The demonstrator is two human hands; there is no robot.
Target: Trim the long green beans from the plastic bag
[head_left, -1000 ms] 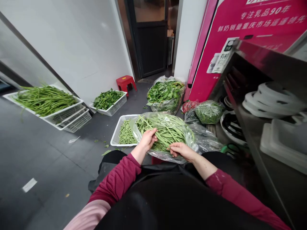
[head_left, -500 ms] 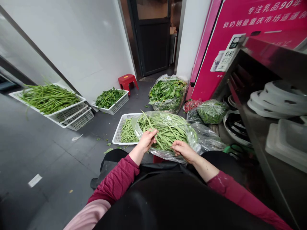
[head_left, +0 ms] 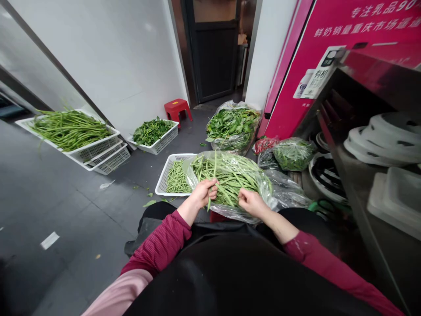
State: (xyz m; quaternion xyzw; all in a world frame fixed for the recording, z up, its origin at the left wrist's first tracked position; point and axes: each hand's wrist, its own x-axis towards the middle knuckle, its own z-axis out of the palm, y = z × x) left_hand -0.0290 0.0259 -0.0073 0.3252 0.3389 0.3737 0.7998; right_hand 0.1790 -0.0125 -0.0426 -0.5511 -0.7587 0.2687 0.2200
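Observation:
Between my knees lies an open clear plastic bag [head_left: 263, 177] full of long green beans [head_left: 232, 175]. My left hand [head_left: 204, 193] is closed around a green bean [head_left: 215, 166] that stands nearly upright, its lower end poking out below the fist. At the right side of the bag, my right hand [head_left: 250, 202] is curled closed over the beans; whether anything is in its fingers is hidden. Just left of the bag, a white perforated basket [head_left: 161, 182] holds short bean pieces [head_left: 177, 177].
Stacked white baskets [head_left: 113, 160] with long green stems stand at the left. Beyond are a basket of leafy greens [head_left: 153, 131], a red stool [head_left: 177, 109] and a bag of leaves [head_left: 233, 125]. A metal shelf [head_left: 358, 206] with white plastic ware borders my right side.
The bean in my left hand has swung from a slant to nearly upright. My right hand has closed more and moved slightly right. The view has shifted slightly.

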